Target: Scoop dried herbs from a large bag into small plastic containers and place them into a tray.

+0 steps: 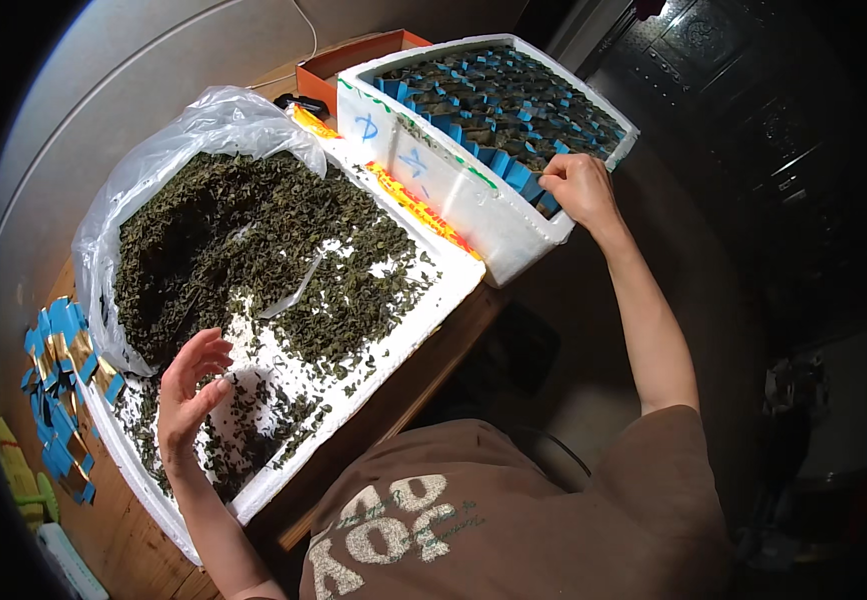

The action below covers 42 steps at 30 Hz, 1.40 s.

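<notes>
My left hand [195, 390] hovers over the near left part of a white foam tray [445, 296], its fingers apart and holding nothing. Dark green dried leaves [343, 277], which look like tea, lie heaped in the tray and spill from a clear plastic bag [103, 217]. A thin pale strip [295, 292] rests on them. My right hand [580, 187] is at the near right corner of a white foam box [463, 202], fingertips pinched at a blue packet [521, 178]. Rows of open blue packets filled with leaves pack that box. Whether the fingers grip the packet is not clear.
Blue and gold empty-looking packets [55, 375] lie piled on the wooden table [122, 517] at the left. Beside them are yellow packets [17, 465] and a green plastic object [47, 496]. Behind the foam box stands an orange box [317, 84], with a black object [302, 105] near it.
</notes>
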Tool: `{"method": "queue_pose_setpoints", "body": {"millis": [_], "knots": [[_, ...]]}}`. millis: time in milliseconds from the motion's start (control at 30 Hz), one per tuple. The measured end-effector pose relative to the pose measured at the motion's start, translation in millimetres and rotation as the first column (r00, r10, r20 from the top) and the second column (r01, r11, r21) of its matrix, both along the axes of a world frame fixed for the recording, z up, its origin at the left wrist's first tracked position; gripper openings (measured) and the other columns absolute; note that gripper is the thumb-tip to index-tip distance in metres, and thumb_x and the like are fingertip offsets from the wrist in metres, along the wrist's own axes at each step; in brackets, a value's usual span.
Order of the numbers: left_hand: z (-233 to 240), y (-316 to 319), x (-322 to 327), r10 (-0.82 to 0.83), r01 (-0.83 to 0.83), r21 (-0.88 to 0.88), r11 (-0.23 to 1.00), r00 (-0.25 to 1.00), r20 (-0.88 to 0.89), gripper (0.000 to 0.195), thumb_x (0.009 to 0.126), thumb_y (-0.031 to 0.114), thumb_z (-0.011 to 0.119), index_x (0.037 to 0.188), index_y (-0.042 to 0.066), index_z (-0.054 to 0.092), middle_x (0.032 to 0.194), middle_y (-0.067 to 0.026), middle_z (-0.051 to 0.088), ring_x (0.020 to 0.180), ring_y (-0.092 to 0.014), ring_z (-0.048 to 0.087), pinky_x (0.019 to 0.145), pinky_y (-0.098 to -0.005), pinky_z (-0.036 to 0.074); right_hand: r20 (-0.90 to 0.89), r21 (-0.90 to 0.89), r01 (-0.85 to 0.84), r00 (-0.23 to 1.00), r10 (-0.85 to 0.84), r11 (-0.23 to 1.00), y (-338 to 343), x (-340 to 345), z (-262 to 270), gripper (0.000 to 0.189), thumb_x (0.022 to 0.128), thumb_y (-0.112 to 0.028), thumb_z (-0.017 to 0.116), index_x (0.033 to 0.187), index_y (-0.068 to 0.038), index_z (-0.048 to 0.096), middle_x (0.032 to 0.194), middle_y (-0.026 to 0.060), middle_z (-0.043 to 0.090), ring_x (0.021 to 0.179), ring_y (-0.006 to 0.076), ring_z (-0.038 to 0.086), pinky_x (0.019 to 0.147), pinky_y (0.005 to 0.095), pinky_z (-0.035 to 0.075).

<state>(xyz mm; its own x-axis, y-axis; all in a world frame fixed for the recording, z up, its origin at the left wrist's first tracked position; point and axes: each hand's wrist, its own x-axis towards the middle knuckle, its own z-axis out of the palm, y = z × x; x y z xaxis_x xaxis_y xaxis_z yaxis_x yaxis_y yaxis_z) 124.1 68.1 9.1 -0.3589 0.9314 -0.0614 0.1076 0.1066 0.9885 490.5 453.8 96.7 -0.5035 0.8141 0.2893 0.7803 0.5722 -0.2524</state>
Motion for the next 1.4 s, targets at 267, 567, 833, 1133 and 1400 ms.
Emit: {"method": "queue_pose_setpoints", "body": {"millis": [267,567,833,1133,1400], "knots": [[-3,-2,-3,-0.027,0.027,-0.005,1.0,0.999,-0.031,0.072,0.074,0.032,0.075,0.135,0.0,0.053,0.116,-0.0118,0.061,0.102,-0.019,0.059,0.088,-0.0326,0.048,0.123,0.053,0.008,0.992,-0.014,0.999,-7,-10,3,0.016,0.075,-0.016,0.072,0.082,-0.001,0.071,0.076,0.0163,0.07,0.074,0.0307,0.069,0.07,0.0391,0.053],[-2,-2,-2,-0.032,0.031,-0.018,0.999,0.998,-0.049,0.072,0.074,0.034,0.075,0.134,0.001,0.053,0.115,-0.0119,0.061,0.101,-0.019,0.059,0.088,-0.0328,0.049,0.086,-0.017,0.043,0.995,-0.041,0.999,-18,-7,9,0.017,0.076,-0.018,0.073,0.089,-0.007,0.072,0.077,0.0144,0.07,0.082,0.0314,0.069,0.08,0.0439,0.051],[-4,-2,-4,-0.014,0.011,-0.048,0.999,0.998,-0.055,0.073,0.073,0.036,0.074,0.134,0.001,0.054,0.115,-0.0115,0.061,0.101,-0.019,0.059,0.088,-0.0336,0.049,-0.075,0.361,-0.123,0.984,0.16,0.924,-39,-16,13,0.014,0.079,-0.011,0.07,0.09,-0.002,0.069,0.079,0.0133,0.069,0.072,0.0303,0.067,0.067,0.0396,0.051],[-1,0,-5,-0.03,0.029,-0.022,0.999,0.997,-0.064,0.07,0.074,0.034,0.074,0.133,0.002,0.055,0.114,-0.0112,0.063,0.1,-0.019,0.059,0.091,-0.0347,0.048,0.05,0.523,-0.47,0.849,0.525,0.711,-112,-61,-5,0.016,0.07,0.003,0.068,0.084,-0.004,0.065,0.08,0.0072,0.066,0.074,0.025,0.063,0.065,0.0354,0.044],[-5,-10,-13,-0.056,0.058,0.009,0.998,0.992,-0.116,0.061,0.08,0.022,0.074,0.134,0.002,0.054,0.117,-0.0116,0.063,0.108,-0.02,0.06,0.095,-0.0348,0.048,-0.193,0.293,-0.465,0.827,0.528,0.835,-126,-73,0,0.009,0.08,0.006,0.067,0.087,0.001,0.067,0.079,0.0123,0.066,0.07,0.0252,0.063,0.065,0.0328,0.049]]}}
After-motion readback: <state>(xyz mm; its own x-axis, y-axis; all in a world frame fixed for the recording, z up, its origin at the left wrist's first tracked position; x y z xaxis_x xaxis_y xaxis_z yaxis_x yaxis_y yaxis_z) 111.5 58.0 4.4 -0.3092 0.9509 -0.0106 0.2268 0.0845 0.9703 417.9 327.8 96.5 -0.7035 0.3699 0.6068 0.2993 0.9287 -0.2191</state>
